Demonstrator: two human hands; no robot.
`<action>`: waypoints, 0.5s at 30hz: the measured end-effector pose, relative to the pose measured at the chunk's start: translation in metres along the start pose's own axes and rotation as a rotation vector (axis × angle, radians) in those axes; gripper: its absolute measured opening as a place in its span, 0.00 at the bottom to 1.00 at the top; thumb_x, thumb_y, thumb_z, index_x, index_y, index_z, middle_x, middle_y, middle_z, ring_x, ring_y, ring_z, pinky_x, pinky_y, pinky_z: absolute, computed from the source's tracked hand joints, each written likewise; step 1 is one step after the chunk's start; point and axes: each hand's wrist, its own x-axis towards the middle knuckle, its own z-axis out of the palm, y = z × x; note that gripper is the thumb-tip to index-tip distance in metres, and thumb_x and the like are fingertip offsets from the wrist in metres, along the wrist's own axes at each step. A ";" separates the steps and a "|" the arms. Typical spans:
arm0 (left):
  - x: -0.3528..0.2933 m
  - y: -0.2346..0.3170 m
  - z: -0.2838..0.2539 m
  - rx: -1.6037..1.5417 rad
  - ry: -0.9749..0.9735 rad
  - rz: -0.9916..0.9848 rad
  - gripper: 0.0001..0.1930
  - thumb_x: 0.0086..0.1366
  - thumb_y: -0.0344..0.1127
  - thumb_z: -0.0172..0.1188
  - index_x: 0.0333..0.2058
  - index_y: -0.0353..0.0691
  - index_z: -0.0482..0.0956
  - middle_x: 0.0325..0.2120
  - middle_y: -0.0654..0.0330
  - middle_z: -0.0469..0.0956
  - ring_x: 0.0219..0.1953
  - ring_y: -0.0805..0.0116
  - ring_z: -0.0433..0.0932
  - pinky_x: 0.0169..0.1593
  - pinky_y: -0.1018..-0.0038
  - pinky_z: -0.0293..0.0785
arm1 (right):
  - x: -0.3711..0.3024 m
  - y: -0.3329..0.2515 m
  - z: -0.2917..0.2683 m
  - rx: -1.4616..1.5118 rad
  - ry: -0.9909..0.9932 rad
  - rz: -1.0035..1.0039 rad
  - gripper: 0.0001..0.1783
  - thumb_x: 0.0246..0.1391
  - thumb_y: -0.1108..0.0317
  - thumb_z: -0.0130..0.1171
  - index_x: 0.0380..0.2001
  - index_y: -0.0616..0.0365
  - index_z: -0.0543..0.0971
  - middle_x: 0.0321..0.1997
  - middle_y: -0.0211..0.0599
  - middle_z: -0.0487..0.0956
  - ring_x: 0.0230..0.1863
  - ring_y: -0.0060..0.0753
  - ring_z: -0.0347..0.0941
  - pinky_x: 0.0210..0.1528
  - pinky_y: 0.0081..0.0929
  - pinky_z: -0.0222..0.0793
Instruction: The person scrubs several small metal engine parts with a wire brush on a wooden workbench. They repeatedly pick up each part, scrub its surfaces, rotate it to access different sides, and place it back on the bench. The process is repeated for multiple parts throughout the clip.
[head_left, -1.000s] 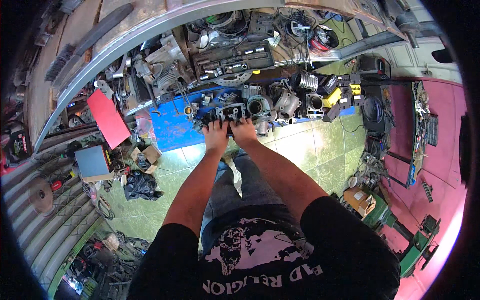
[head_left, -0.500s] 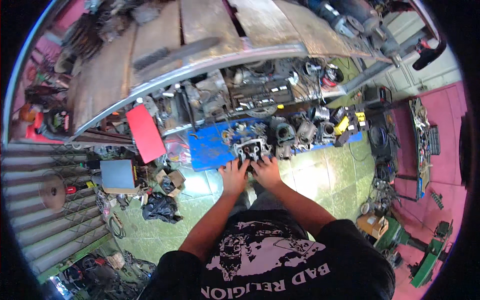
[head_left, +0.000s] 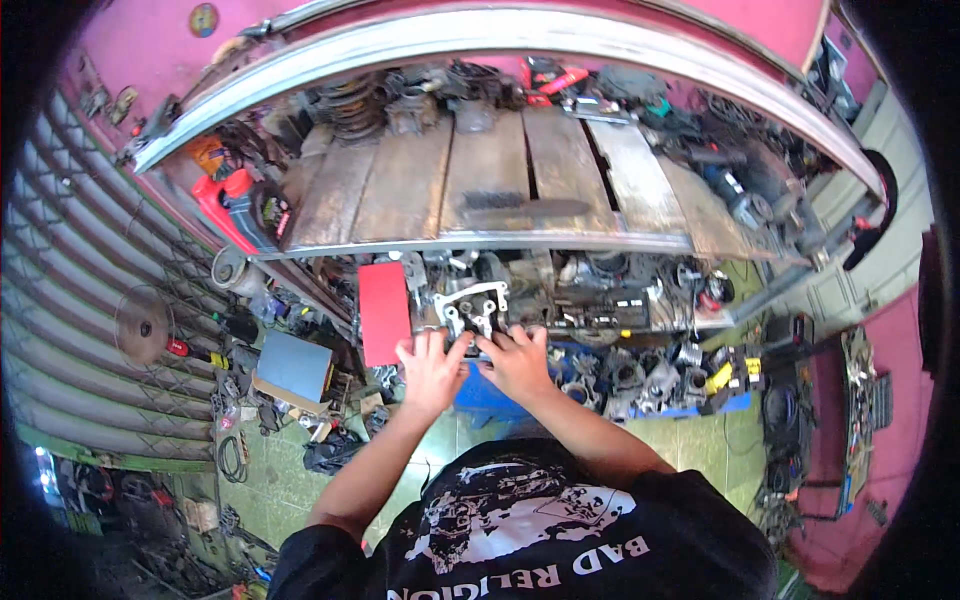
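A silver engine cylinder head (head_left: 452, 318) with a raised, open rim is held up in front of me, over the near edge of the lower shelf. My left hand (head_left: 432, 372) grips its near left side, thumb pressed inward. On the near right side my right hand (head_left: 520, 364) has its fingers closed around the same part. Both palms and the underside of the part are hidden. Below the hands lies a blue board (head_left: 490, 393), and more metal engine parts (head_left: 660, 383) stand on it to the right.
Ahead is a wooden plank shelf (head_left: 400, 190) with a metal front edge. A red panel (head_left: 383, 315) leans just left of the hands. Dark parts (head_left: 600, 303) crowd the lower shelf. At left are a grey-topped box (head_left: 295, 366) and a fan (head_left: 143, 325).
Both hands have moved forward and a little left with the cylinder head, from over the blue board toward the lower shelf. The view has tilted up, showing more of the upper shelf.
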 end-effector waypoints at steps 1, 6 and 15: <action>0.009 -0.012 -0.012 0.031 0.035 -0.015 0.35 0.47 0.39 0.72 0.59 0.59 0.78 0.49 0.60 0.72 0.56 0.58 0.71 0.54 0.45 0.61 | 0.024 -0.007 -0.006 -0.002 -0.033 -0.019 0.30 0.40 0.53 0.77 0.50 0.39 0.82 0.40 0.25 0.84 0.53 0.35 0.73 0.53 0.53 0.60; 0.053 -0.065 -0.063 0.097 0.064 -0.159 0.42 0.39 0.44 0.80 0.58 0.56 0.78 0.47 0.60 0.73 0.55 0.57 0.71 0.57 0.44 0.62 | 0.132 -0.030 -0.026 0.007 -0.026 -0.185 0.30 0.37 0.52 0.77 0.48 0.41 0.84 0.38 0.30 0.87 0.50 0.37 0.74 0.53 0.53 0.58; 0.082 -0.127 -0.111 0.017 -0.013 -0.087 0.42 0.38 0.51 0.82 0.56 0.55 0.80 0.48 0.59 0.75 0.56 0.57 0.72 0.58 0.44 0.62 | 0.196 -0.079 -0.050 -0.062 -0.189 -0.149 0.28 0.36 0.52 0.78 0.43 0.51 0.85 0.32 0.34 0.86 0.49 0.40 0.75 0.53 0.50 0.57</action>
